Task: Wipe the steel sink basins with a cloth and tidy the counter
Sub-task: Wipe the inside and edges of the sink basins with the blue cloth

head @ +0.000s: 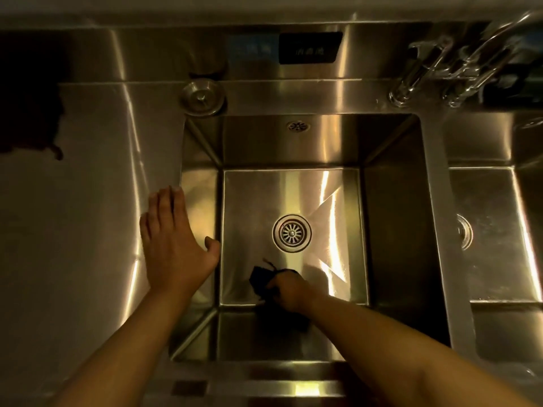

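Cloth [261,279], dark and bunched, is gripped in the right hand [289,292] on the basin [390,230] floor's near edge, drain [291,233] just beyond; the left hand [173,245] is spread flat on the surface [88,230].

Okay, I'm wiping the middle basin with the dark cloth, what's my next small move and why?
Probably sweep the cloth forward toward the drain. Your right hand has it at the near edge of the basin floor, and your left hand braces on the rim.
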Action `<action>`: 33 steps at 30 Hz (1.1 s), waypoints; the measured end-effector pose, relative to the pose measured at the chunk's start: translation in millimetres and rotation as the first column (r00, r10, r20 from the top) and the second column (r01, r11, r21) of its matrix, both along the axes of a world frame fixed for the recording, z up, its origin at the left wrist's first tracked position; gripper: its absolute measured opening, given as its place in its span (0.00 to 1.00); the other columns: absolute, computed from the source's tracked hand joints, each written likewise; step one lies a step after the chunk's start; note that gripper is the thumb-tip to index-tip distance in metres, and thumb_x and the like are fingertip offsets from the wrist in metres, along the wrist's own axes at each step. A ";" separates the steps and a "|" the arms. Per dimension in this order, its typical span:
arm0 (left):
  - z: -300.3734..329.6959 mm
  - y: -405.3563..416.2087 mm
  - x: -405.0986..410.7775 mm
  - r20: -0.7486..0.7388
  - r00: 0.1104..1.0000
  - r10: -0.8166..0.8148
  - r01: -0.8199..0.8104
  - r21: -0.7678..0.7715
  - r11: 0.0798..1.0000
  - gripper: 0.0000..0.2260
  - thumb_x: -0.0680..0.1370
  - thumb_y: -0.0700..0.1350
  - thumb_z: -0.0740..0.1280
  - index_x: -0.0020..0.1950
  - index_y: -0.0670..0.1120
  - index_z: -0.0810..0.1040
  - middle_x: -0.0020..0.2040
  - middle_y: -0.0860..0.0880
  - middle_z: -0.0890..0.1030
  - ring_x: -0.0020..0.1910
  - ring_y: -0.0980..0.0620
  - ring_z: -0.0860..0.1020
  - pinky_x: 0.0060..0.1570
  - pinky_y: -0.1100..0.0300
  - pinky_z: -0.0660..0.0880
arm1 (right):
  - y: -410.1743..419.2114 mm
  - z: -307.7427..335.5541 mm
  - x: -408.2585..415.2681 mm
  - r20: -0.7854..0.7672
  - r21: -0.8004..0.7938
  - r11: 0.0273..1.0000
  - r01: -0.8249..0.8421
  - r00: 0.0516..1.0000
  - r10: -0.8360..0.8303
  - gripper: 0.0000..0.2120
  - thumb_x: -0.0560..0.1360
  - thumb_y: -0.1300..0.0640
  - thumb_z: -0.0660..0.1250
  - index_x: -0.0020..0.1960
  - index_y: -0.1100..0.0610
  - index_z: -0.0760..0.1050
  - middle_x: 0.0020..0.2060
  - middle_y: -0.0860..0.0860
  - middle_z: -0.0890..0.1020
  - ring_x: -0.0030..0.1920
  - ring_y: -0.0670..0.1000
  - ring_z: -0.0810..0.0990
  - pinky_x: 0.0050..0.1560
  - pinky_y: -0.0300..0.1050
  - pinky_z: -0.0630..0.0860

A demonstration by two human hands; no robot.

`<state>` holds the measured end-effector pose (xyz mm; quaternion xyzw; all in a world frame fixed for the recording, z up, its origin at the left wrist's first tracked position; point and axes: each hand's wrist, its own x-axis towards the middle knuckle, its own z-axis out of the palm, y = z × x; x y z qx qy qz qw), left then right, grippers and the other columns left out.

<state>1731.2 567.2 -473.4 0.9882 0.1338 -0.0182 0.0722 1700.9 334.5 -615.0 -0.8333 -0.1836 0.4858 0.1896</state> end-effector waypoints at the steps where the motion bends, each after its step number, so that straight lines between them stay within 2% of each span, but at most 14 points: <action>1: 0.0 -0.1 -0.3 0.000 1.000 0.000 0.000 -0.004 1.000 0.48 0.70 0.55 0.70 0.84 0.44 0.51 0.84 0.41 0.54 0.83 0.40 0.52 0.79 0.41 0.52 | 5.5 6.6 2.0 -0.020 0.044 0.997 0.063 0.998 -0.062 0.17 0.79 0.59 0.68 0.68 0.57 0.79 0.65 0.56 0.80 0.65 0.57 0.78 0.67 0.47 0.72; 4: -1.5 0.6 -2.8 -0.008 1.000 0.002 -0.002 -0.008 1.000 0.49 0.70 0.52 0.74 0.84 0.45 0.50 0.84 0.42 0.53 0.83 0.41 0.50 0.80 0.42 0.51 | 17.6 23.5 4.7 -0.066 0.139 0.940 0.310 0.950 -0.304 0.23 0.78 0.63 0.67 0.73 0.56 0.74 0.67 0.55 0.79 0.67 0.55 0.77 0.62 0.34 0.69; 6: -2.7 1.5 -3.7 -0.006 1.000 0.006 -0.007 -0.023 1.000 0.50 0.70 0.52 0.74 0.84 0.45 0.50 0.84 0.42 0.53 0.83 0.41 0.50 0.80 0.41 0.51 | 19.0 40.3 7.7 -0.115 0.184 0.844 0.504 0.864 -0.491 0.25 0.77 0.67 0.66 0.74 0.58 0.72 0.68 0.56 0.78 0.68 0.55 0.76 0.59 0.27 0.67; 9: -1.1 1.3 -2.5 -0.002 1.000 -0.006 0.006 -0.052 0.999 0.50 0.69 0.52 0.74 0.84 0.45 0.50 0.84 0.42 0.53 0.83 0.41 0.51 0.79 0.39 0.53 | 8.3 73.7 16.7 -0.087 0.265 0.712 0.651 0.751 -0.655 0.29 0.77 0.70 0.64 0.77 0.59 0.66 0.71 0.56 0.74 0.71 0.54 0.73 0.71 0.38 0.66; 12: 3.1 0.9 -3.5 -0.016 1.000 0.003 -0.004 -0.072 0.997 0.49 0.68 0.51 0.75 0.83 0.43 0.53 0.83 0.40 0.56 0.82 0.39 0.53 0.79 0.38 0.55 | -18.4 114.6 28.2 -0.026 0.372 0.612 0.698 0.666 -0.745 0.24 0.76 0.73 0.62 0.71 0.61 0.73 0.61 0.56 0.79 0.61 0.52 0.79 0.64 0.28 0.69; 13: 4.5 0.7 -4.6 -0.020 1.000 0.003 -0.005 -0.085 0.996 0.48 0.68 0.51 0.75 0.83 0.43 0.54 0.82 0.40 0.57 0.82 0.38 0.54 0.78 0.37 0.55 | -31.8 129.4 32.8 0.014 0.382 0.579 0.720 0.622 -0.783 0.23 0.76 0.72 0.63 0.69 0.60 0.75 0.58 0.54 0.79 0.58 0.52 0.79 0.62 0.28 0.71; 16: 8.2 1.1 -6.4 -0.009 1.000 -0.010 0.009 -0.127 0.992 0.47 0.67 0.53 0.72 0.81 0.42 0.56 0.81 0.39 0.60 0.80 0.36 0.57 0.76 0.36 0.58 | -81.9 173.6 43.7 0.177 0.429 0.482 0.764 0.453 -0.874 0.23 0.74 0.69 0.65 0.67 0.56 0.77 0.59 0.54 0.77 0.62 0.53 0.79 0.68 0.47 0.74; 17: 9.5 2.0 -6.6 -0.010 1.000 -0.011 0.010 -0.146 0.989 0.47 0.66 0.54 0.70 0.81 0.42 0.57 0.81 0.38 0.60 0.80 0.36 0.57 0.76 0.35 0.58 | -98.5 187.2 45.0 0.231 0.455 0.445 0.771 0.380 -0.896 0.22 0.74 0.69 0.65 0.67 0.56 0.77 0.60 0.55 0.77 0.61 0.53 0.79 0.68 0.48 0.74; 19: 12.5 2.5 -8.2 -0.018 1.000 -0.016 0.013 -0.180 0.983 0.46 0.66 0.55 0.68 0.81 0.42 0.57 0.81 0.38 0.60 0.80 0.36 0.56 0.76 0.35 0.57 | -127.5 212.2 41.2 0.324 0.495 0.385 0.779 0.246 -0.914 0.21 0.76 0.67 0.66 0.67 0.55 0.76 0.63 0.56 0.74 0.60 0.49 0.77 0.68 0.39 0.72; 21: 14.5 3.7 -8.1 -0.038 0.999 -0.024 0.016 -0.207 0.978 0.46 0.66 0.54 0.68 0.81 0.41 0.57 0.80 0.36 0.60 0.80 0.35 0.57 0.76 0.35 0.56 | -149.1 227.3 34.6 0.413 0.497 0.389 0.775 0.183 -0.892 0.21 0.77 0.66 0.66 0.69 0.54 0.75 0.64 0.53 0.71 0.60 0.46 0.73 0.66 0.34 0.69; 25: 24.1 2.2 -5.3 -0.069 0.996 -0.061 0.040 -0.275 0.961 0.42 0.71 0.45 0.74 0.81 0.39 0.59 0.81 0.35 0.60 0.80 0.33 0.57 0.76 0.34 0.58 | -175.6 246.6 8.6 0.526 0.476 0.414 0.776 0.127 -0.841 0.22 0.78 0.66 0.64 0.72 0.55 0.73 0.65 0.55 0.70 0.64 0.53 0.73 0.71 0.46 0.70; 29: 41.1 -23.5 -15.5 0.018 0.972 -0.234 0.221 -0.405 0.887 0.37 0.72 0.38 0.75 0.79 0.38 0.65 0.78 0.35 0.66 0.78 0.34 0.64 0.75 0.38 0.63 | -183.3 252.1 -33.6 0.601 0.470 0.441 0.765 0.088 -0.794 0.23 0.79 0.63 0.62 0.72 0.52 0.72 0.68 0.51 0.68 0.67 0.52 0.71 0.70 0.44 0.70; 31: 50.9 -45.8 -26.7 0.039 0.954 -0.296 0.277 -0.490 0.827 0.36 0.72 0.35 0.75 0.78 0.37 0.67 0.77 0.35 0.68 0.77 0.35 0.66 0.75 0.39 0.65 | -185.1 250.6 -56.8 0.635 0.450 0.481 0.752 0.110 -0.765 0.22 0.78 0.59 0.63 0.73 0.52 0.72 0.69 0.50 0.67 0.68 0.53 0.70 0.71 0.46 0.70; 33: 58.6 -69.9 -40.6 0.013 0.938 -0.346 0.295 -0.554 0.779 0.34 0.74 0.36 0.73 0.79 0.39 0.66 0.79 0.38 0.67 0.78 0.37 0.65 0.77 0.43 0.63 | -186.6 244.7 -80.0 0.648 0.357 0.525 0.773 0.200 -0.735 0.24 0.78 0.61 0.66 0.74 0.53 0.72 0.72 0.53 0.67 0.70 0.56 0.69 0.72 0.50 0.69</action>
